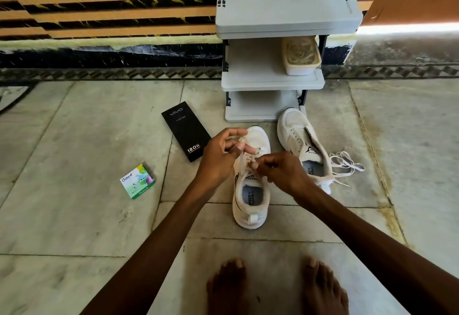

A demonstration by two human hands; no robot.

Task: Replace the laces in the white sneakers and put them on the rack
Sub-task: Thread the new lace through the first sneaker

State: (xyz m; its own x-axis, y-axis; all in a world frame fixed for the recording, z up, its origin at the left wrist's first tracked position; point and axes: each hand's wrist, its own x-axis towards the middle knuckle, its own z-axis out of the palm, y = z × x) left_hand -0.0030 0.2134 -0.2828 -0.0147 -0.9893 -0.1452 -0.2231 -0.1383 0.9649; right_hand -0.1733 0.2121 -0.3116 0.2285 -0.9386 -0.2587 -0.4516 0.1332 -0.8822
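Head view: two bare hands work a pale flat lace [241, 159] into a white mesh sneaker [251, 200] standing on the stone-tiled floor [74, 215].
The left hand [218, 159] pinches the lace, drawn upward over the toe; the right hand [282, 172] has its fingers [264, 163] curled, pinching lace at the eyelets. A second white sneaker [296, 136] lies just beside the grey plastic shoe rack [273, 82], with a loose white lace [346, 163] to its right. A black carton [186, 131] and a small green-and-white box [137, 181] lie to the left.
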